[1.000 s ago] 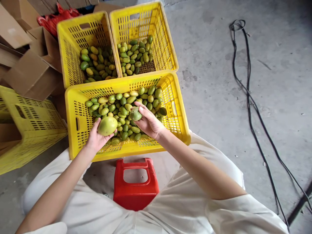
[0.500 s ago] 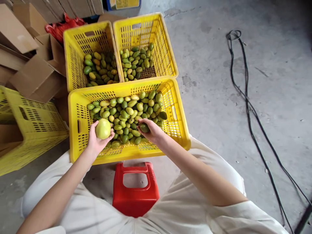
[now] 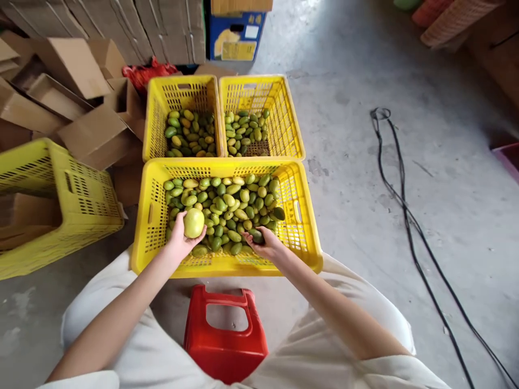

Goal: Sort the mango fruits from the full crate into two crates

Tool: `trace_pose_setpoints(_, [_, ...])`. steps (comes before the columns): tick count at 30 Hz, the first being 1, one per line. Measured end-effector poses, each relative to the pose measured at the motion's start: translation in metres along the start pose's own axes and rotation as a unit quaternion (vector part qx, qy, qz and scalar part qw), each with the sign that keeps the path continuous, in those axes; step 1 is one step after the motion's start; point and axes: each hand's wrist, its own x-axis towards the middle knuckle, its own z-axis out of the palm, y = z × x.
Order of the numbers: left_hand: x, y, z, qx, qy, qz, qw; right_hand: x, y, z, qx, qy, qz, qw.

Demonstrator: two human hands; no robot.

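Observation:
My left hand (image 3: 180,242) holds a large, pale yellow-green mango (image 3: 193,223), palm up, over the left front part of a wide yellow crate (image 3: 227,271). In my right hand (image 3: 269,248) lies a smaller dark green mango (image 3: 256,236), tilted so that its side shows, above the crate's right front. Beneath both hands the crate is spread with many green and yellowish oval mangoes (image 3: 221,204). Against its far side stand two more yellow crates, a left one (image 3: 146,116) and a right one (image 3: 299,135), each with mangoes in it.
A red plastic stool (image 3: 227,346) stands between my legs. Another yellow crate (image 3: 87,200) with cardboard inside is at left, below heaped cardboard boxes (image 3: 91,129). A blue carton (image 3: 239,35) sits at the back. Black cable (image 3: 405,216) runs along the floor at right.
The view has tilted up and shifted, so the crates sit lower and further right. Both hands still hold the same mangoes; the right hand has turned more palm-up.

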Motion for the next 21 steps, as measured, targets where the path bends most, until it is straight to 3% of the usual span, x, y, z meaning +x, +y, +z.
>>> trace_pose_setpoints(2, [-0.001,0.003,-0.003,-0.012,-0.013,0.003,1.0,-0.004,-0.021,0.017,0.01,0.032,0.0,0.999])
trace_pose_setpoints(4, [-0.001,0.004,-0.007,-0.006,-0.007,0.008,1.0,-0.007,-0.053,0.042,0.032,0.025,-0.03,0.999])
trace_pose_setpoints(5, [0.0,0.004,-0.008,0.0,0.0,0.008,1.0,-0.009,-0.07,0.056,0.05,0.0,-0.059,0.997])
trace_pose_setpoints(8, [0.001,0.004,-0.011,0.012,0.009,0.001,1.0,-0.012,-0.106,0.082,0.104,-0.17,-0.195,0.96])
trace_pose_setpoints(10, [0.0,0.003,-0.011,0.016,-0.001,-0.004,1.0,-0.007,-0.107,0.079,0.102,-0.186,-0.236,0.949])
trace_pose_setpoints(12, [-0.003,0.002,-0.011,0.019,-0.011,-0.005,1.0,0.004,-0.084,0.057,0.028,-0.166,-0.283,0.944])
trace_pose_setpoints(14, [-0.005,0.001,-0.01,0.021,-0.019,-0.004,1.0,0.017,-0.046,0.022,-0.142,-0.12,-0.306,0.934])
trace_pose_setpoints(15, [-0.006,0.001,-0.009,0.021,-0.021,-0.003,1.0,0.023,-0.024,0.002,-0.284,-0.069,-0.31,0.905])
trace_pose_setpoints(16, [-0.006,0.0,-0.009,0.021,-0.022,-0.002,1.0,0.028,-0.002,-0.016,-0.441,-0.015,-0.312,0.841])
trace_pose_setpoints(19, [-0.002,-0.002,-0.009,0.019,-0.02,0.002,1.0,0.033,0.056,-0.061,-0.561,0.055,-0.309,0.766])
trace_pose_setpoints(21, [0.003,-0.003,-0.01,0.015,-0.019,0.008,1.0,0.031,0.081,-0.077,-0.607,0.093,-0.321,0.721])
